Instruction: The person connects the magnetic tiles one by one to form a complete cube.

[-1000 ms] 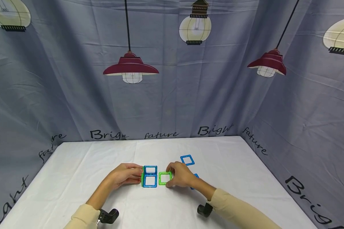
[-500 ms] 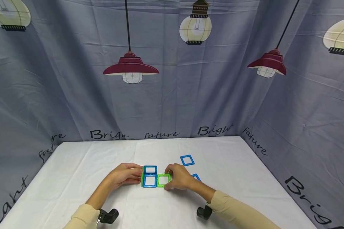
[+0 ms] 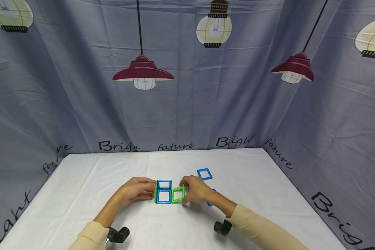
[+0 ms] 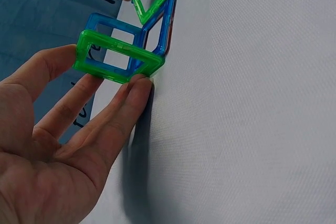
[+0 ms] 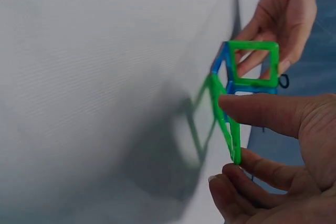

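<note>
A small build of square magnetic tiles stands on the white cloth. In the head view, a blue tile (image 3: 164, 202) lies flat, with a second blue tile (image 3: 164, 181) upright at its back edge. A green tile (image 4: 119, 46) stands on the left side; the fingertips of my left hand (image 3: 137, 189) rest against its outer face, fingers fairly straight. My right hand (image 3: 198, 189) pinches another green tile (image 5: 222, 115) between thumb and fingers. That tile meets the flat blue tile's right edge and tilts up, its outer edge raised off the cloth.
A loose blue tile (image 3: 207, 178) lies behind my right hand. Another blue tile (image 3: 210, 204) is mostly hidden under the right wrist. The white table (image 3: 112, 163) ends at a grey curtain (image 3: 187, 114) printed with lamps.
The right hand has brought its green tile left until it joined the flat blue tile, then tipped its outer edge upward. The left hand has stayed in place.
</note>
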The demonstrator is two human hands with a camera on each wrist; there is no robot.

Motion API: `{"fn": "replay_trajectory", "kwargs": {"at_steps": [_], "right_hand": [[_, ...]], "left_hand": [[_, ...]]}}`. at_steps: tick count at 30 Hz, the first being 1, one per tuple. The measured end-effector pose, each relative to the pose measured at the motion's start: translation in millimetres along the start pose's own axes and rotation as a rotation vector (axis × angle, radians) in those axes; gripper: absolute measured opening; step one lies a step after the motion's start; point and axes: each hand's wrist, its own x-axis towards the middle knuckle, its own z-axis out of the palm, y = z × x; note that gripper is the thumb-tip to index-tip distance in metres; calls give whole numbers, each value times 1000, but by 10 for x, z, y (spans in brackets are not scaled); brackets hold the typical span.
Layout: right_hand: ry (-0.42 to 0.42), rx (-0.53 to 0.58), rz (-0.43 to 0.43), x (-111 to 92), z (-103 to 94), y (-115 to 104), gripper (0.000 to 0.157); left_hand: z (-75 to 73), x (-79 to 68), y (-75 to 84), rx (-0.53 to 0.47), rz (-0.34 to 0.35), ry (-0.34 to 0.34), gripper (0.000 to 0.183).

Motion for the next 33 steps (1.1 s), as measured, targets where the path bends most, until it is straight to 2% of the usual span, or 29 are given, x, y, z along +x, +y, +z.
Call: {"fn": "replay_trajectory", "kwargs": {"at_steps": [8, 16, 23, 33], "right_hand": [[11, 75, -29, 29, -56, -122, 56], [44, 82, -42, 74, -30, -169, 57], [44, 120, -40, 97, 6, -214, 57], [49, 105, -35, 125, 41, -246, 57]], "left_hand": [[6, 4, 10, -2, -11, 12, 48], [5, -1, 11, 11, -14, 2, 49], [5, -1, -2, 15, -20, 5, 49], [-2, 8, -8, 11, -12, 4, 49]]}}
